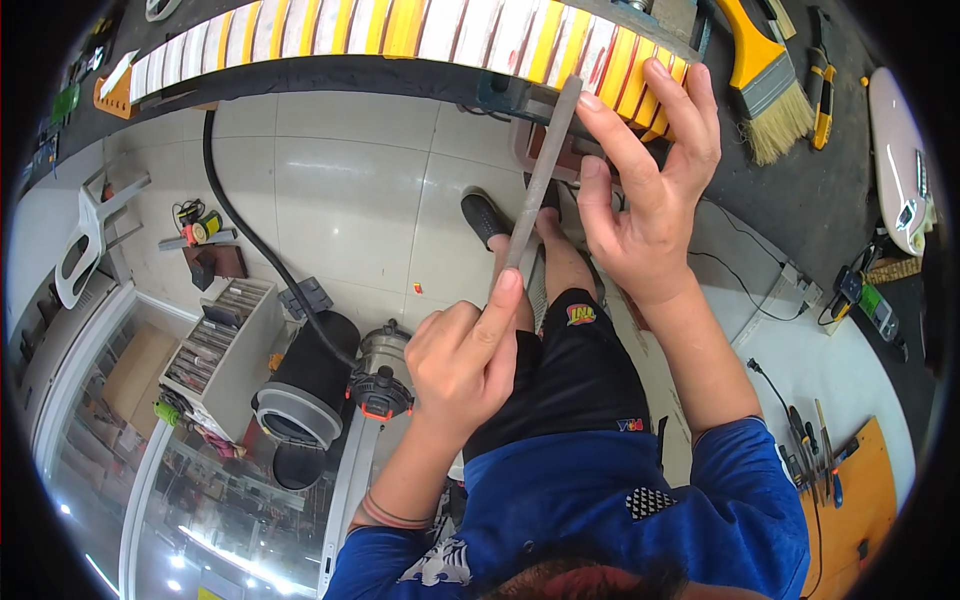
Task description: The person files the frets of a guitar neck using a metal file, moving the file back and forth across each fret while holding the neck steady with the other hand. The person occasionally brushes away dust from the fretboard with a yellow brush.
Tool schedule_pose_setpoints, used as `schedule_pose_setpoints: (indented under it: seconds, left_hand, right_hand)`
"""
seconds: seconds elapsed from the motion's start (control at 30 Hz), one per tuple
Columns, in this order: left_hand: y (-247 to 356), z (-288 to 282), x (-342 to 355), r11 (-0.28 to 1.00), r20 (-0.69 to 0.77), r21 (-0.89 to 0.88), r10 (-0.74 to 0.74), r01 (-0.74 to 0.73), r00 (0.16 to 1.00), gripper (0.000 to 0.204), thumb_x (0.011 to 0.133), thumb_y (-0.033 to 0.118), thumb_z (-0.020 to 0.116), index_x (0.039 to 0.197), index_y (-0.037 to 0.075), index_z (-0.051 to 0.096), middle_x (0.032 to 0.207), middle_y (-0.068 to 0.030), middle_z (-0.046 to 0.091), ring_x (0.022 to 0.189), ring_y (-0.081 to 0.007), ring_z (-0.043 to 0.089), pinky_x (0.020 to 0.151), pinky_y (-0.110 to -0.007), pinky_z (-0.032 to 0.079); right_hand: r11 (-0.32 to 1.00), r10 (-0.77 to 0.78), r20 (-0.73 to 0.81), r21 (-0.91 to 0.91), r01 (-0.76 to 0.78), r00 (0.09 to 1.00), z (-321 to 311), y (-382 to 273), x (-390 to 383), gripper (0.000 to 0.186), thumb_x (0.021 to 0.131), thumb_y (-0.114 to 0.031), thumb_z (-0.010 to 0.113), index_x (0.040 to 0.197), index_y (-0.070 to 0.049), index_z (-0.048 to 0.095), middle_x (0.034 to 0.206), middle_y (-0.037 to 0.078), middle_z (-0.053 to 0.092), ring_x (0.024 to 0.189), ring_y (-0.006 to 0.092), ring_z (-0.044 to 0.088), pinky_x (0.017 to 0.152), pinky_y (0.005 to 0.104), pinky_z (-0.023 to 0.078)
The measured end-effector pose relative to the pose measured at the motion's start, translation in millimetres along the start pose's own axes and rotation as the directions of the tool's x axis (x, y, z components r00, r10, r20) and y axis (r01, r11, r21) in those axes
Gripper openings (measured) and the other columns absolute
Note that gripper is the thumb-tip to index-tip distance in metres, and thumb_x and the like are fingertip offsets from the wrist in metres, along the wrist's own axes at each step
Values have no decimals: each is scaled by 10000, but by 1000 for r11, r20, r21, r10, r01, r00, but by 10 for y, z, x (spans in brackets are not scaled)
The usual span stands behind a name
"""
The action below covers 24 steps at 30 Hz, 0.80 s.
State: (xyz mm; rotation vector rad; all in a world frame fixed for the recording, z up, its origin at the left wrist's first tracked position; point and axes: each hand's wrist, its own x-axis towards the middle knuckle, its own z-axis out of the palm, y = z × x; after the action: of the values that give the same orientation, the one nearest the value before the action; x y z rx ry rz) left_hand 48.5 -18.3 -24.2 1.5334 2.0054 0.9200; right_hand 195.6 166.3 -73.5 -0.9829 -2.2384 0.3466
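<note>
Dressing the near edge of a yellow-and-white striped row (430,35) with a flat grey bar (540,185): probable step, a filing or rubbing stroke.

Left grip (455,360): fingers curled closed around the bar's lower end, index finger laid along it. Right grip (655,185): loosely spread; index fingertip just beside the bar's upper tip, contact uncertain, thumb apart from the bar, another fingertip over the row's yellow end. Bar slants up from the left grip, upper tip overlapping the row's near edge; row lies along the desk (735,185) edge. Brush (770,100) on the desk, right of the row. Next move, as judged: steady the tip with the right index, hold the angle, and push with light, even pressure along one segment.
</note>
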Motion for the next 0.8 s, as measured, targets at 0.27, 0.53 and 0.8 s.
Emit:
schedule_pose_setpoints:
  seconds: [0.27, 0.53, 0.8]
  left_hand:
    - [86, 242, 980, 990, -127, -116, 65, -80, 990, 601, 859, -66, 781, 1439, 83, 730, 673, -70, 557, 528, -235, 549, 531, -365, 469]
    - [11, -13, 184, 988, 70, -143, -57, 67, 996, 578, 903, -151, 688, 1458, 9, 696, 767, -121, 655, 607, -164, 576, 624, -286, 491]
    - [-35, 225, 580, 981, -79, -191, 32, -46, 996, 590, 886, -60, 756, 1453, 103, 726, 687, -74, 583, 532, -218, 533, 527, -357, 463]
  right_hand:
    - [1000, -8, -30, 15, 9, 1000, 13, -34, 49, 688, 771, 61, 716, 1361, -290, 769, 1598, 114, 480, 1557, 449, 355, 1262, 587, 290]
    - [1000, -8, -4, 1, 8, 1000, 26, 18, -6, 684, 772, 59, 716, 1362, -285, 769, 1598, 116, 482, 1562, 446, 345, 1269, 583, 289]
    - [1000, -19, -46, 22, 20, 999, 33, 40, 6, 696, 763, 75, 703, 1359, -278, 769, 1593, 110, 480, 1555, 450, 350, 1267, 552, 309]
